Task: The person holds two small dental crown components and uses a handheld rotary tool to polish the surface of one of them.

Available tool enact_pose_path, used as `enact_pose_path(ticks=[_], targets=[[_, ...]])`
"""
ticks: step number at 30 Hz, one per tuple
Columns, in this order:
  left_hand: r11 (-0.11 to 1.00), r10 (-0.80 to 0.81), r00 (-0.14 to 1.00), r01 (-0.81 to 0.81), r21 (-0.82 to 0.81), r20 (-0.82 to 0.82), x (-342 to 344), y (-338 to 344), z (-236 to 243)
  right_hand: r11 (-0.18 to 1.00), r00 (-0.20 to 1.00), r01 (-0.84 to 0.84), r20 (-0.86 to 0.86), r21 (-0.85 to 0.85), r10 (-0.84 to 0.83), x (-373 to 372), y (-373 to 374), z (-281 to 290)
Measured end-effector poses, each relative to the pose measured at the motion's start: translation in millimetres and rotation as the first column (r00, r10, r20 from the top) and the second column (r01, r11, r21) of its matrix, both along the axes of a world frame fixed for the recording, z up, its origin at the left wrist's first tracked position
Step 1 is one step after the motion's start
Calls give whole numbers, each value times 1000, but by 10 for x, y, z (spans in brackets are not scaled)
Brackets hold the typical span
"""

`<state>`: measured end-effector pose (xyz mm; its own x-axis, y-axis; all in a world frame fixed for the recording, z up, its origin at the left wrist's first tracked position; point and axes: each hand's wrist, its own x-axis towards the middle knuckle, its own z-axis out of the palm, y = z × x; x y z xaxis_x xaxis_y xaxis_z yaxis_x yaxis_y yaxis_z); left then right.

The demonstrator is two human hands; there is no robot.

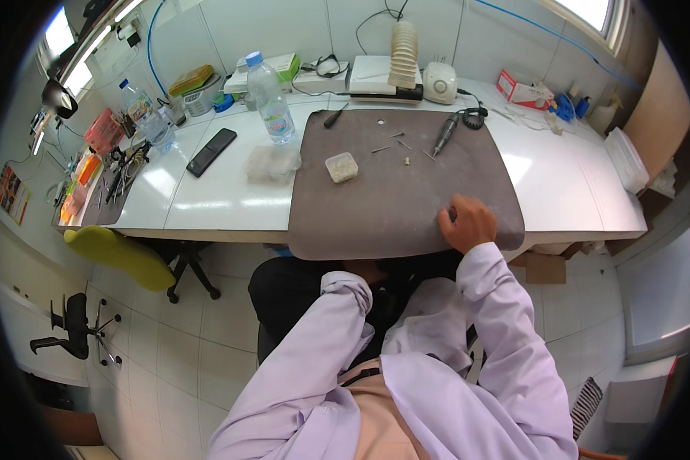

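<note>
My right hand (469,224) rests on the brown mat (368,215) near its front edge, fingers curled; what they hold, if anything, is hidden. My left hand (364,268) is low under the desk's edge, its fingers hidden. On the mat lie a clear square box of small pale pieces (341,167), a grey rotary handpiece (446,135), a few thin metal bits (379,149), a tiny ivory piece (407,161) and a black-handled tool (332,118).
Left of the mat are a phone (211,152), a plastic box (274,162), bottles (272,100) and tools (119,180). A device with a corrugated hose (402,54), a white control box (439,82) and cartons (524,88) line the back. A green chair (119,255) stands left.
</note>
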<state>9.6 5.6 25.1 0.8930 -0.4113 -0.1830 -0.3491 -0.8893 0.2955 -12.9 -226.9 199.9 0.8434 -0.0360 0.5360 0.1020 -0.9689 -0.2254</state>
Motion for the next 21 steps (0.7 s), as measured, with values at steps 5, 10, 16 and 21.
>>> enact_pose_path(ticks=[5, 10, 16, 21], targets=[[955, -33, 999, 43, 293, -38, -118, -271, 24, 999, 999, 26, -40, 21, -25, -3, 103, 38], [941, -83, 983, 131, 311, -164, -234, -471, -9, 996, 995, 90, 33, -24, -89, -48, 59, -49], [875, -236, 956, 287, 391, -174, -622, -627, -349, 997, 997, 71, 12, 42, -72, 26, 166, -22], [949, -278, 935, 302, 87, -219, -836, -599, 255, 998, 999, 50, 8, 47, -51, 46, 23, -7]])
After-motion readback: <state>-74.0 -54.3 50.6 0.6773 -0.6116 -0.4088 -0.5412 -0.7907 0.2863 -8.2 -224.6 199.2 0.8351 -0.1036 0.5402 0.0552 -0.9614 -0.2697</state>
